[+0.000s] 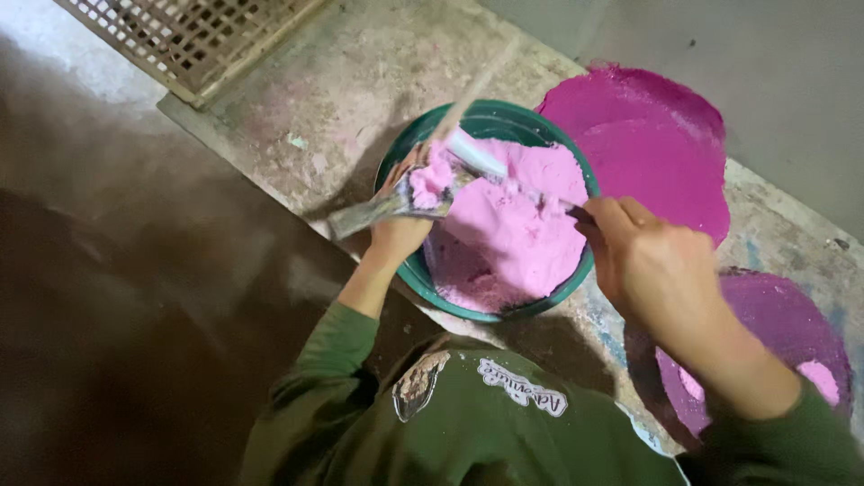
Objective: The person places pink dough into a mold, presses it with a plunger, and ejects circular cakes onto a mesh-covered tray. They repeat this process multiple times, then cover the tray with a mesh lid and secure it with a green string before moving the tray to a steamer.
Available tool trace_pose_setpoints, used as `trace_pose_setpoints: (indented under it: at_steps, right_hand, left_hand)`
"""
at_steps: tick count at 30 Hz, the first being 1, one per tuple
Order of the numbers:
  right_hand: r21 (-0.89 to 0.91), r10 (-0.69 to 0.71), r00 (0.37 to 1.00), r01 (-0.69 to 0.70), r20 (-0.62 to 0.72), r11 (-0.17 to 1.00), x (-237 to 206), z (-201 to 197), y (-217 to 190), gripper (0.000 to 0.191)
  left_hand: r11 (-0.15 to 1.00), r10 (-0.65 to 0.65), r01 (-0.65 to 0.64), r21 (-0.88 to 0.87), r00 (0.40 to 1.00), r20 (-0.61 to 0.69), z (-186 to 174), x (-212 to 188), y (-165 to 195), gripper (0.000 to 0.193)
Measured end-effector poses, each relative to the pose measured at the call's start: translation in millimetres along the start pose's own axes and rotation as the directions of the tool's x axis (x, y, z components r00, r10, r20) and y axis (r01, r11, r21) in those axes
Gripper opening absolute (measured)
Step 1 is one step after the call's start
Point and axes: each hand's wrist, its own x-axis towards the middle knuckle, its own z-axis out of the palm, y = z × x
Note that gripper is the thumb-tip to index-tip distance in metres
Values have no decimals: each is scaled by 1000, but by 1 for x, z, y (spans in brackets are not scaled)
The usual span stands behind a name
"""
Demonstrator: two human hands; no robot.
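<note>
Both hands [396, 229] [643, 261] work pink paste [517, 225] in green bowl [576, 148]

- The scene is lit unevenly: the middle and upper right of the frame are bright, while the left and lower left are sunk in deep brown shadow.
- A soft shadow is cast left of the green bowl [576, 270] on the concrete surface [297, 108].
- Motion blur is seen on the stirring tool [477, 157] at centre.
- Fine detail is smeared throughout, and no harsh glare is seen.
</note>
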Motion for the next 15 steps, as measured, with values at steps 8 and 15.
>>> trace_pose_setpoints:
  at_steps: [8,15]
  right_hand:
    - [736,-128,965,257,-228,626,11,136,-33,50]
    - [817,13,994,-93,104,568,15,118,5,48]
  left_hand:
    - [993,-121,121,2,991,-65,-31,30,31,70]
    - [990,67,-54,128,993,-96,-32,34,28,60]
